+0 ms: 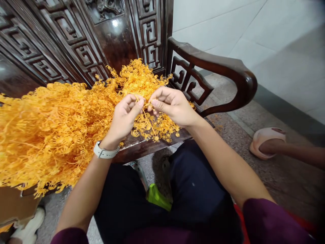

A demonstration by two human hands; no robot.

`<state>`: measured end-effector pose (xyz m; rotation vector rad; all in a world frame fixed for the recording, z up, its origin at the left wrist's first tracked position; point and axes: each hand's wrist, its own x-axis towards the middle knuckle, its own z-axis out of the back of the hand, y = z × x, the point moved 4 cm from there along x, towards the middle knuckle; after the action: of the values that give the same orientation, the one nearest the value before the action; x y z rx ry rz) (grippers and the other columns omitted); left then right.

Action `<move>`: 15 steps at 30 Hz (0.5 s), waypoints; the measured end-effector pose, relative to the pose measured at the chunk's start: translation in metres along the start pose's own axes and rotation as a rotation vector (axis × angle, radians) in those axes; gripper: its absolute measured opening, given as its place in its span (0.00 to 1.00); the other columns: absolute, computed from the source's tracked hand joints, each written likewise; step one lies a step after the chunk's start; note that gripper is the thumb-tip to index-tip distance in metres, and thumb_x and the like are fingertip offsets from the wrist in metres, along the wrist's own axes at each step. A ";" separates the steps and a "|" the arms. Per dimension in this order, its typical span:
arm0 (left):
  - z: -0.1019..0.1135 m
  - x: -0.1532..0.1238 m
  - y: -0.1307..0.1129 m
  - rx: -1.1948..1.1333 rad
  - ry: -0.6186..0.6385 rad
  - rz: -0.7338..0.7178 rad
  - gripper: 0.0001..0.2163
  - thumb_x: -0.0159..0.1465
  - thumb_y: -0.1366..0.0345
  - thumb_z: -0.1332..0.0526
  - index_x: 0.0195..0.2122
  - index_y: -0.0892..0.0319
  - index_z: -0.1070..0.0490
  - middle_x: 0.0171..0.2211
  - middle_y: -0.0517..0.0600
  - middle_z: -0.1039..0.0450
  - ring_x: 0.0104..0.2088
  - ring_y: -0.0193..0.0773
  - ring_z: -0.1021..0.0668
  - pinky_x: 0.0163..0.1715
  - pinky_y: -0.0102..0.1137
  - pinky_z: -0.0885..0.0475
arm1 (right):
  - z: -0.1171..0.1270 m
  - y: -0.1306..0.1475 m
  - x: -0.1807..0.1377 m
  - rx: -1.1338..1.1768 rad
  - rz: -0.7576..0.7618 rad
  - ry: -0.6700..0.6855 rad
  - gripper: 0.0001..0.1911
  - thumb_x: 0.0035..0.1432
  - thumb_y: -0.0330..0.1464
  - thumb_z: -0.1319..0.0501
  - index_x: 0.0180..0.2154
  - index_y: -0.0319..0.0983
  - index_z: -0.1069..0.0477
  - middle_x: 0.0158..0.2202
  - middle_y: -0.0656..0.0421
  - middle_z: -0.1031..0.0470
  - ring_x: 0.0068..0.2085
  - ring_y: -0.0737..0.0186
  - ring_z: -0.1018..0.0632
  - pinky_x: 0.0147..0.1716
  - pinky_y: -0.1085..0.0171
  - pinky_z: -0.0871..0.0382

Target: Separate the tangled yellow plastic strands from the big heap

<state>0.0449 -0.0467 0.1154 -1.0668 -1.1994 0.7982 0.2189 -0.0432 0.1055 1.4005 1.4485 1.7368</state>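
Note:
My left hand (127, 113), with a pale watch on its wrist, pinches a thin yellow-orange plastic stem (148, 121) that slants down to the right. Close beside it, my right hand (173, 104) is closed at the fingertips on a small yellow-orange plastic sprig (152, 100). The two pinches almost touch, and the fingers partly hide both pieces. Behind and left of my hands, a large heap of yellow-orange plastic sprigs (63, 125) covers the seat. A smaller scatter of loose sprigs (166, 130) lies under my right hand.
The heap rests on a dark carved wooden bench (142, 149) with a curved armrest (215, 67) at right. A cardboard box (15, 206) stands at lower left. Another person's foot in a pink slipper (267, 142) is on the floor at right. Something bright green (158, 198) shows between my legs.

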 end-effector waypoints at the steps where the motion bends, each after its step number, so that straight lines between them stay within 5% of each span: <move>1: -0.002 -0.001 0.000 0.011 0.026 0.011 0.15 0.64 0.51 0.26 0.37 0.57 0.22 0.33 0.47 0.24 0.30 0.30 0.25 0.33 0.26 0.26 | 0.000 0.000 0.000 0.033 -0.022 0.003 0.22 0.62 0.51 0.28 0.40 0.41 0.27 0.33 0.60 0.22 0.29 0.67 0.26 0.29 0.64 0.29; 8: -0.015 -0.007 0.002 -0.031 0.157 0.068 0.17 0.68 0.51 0.30 0.30 0.58 0.21 0.28 0.48 0.26 0.29 0.32 0.28 0.33 0.29 0.28 | 0.002 -0.003 0.000 0.134 -0.053 -0.022 0.19 0.60 0.46 0.25 0.39 0.40 0.27 0.31 0.61 0.23 0.29 0.69 0.27 0.29 0.65 0.30; 15: -0.023 -0.009 -0.005 -0.331 0.254 0.276 0.23 0.65 0.57 0.34 0.17 0.56 0.41 0.17 0.45 0.43 0.22 0.32 0.34 0.31 0.33 0.29 | -0.016 0.003 -0.005 0.393 -0.051 0.081 0.17 0.63 0.42 0.26 0.39 0.40 0.30 0.29 0.63 0.26 0.27 0.72 0.29 0.27 0.68 0.33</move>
<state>0.0647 -0.0619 0.1165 -1.5826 -0.9982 0.6598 0.2066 -0.0548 0.1074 1.4792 1.9318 1.5485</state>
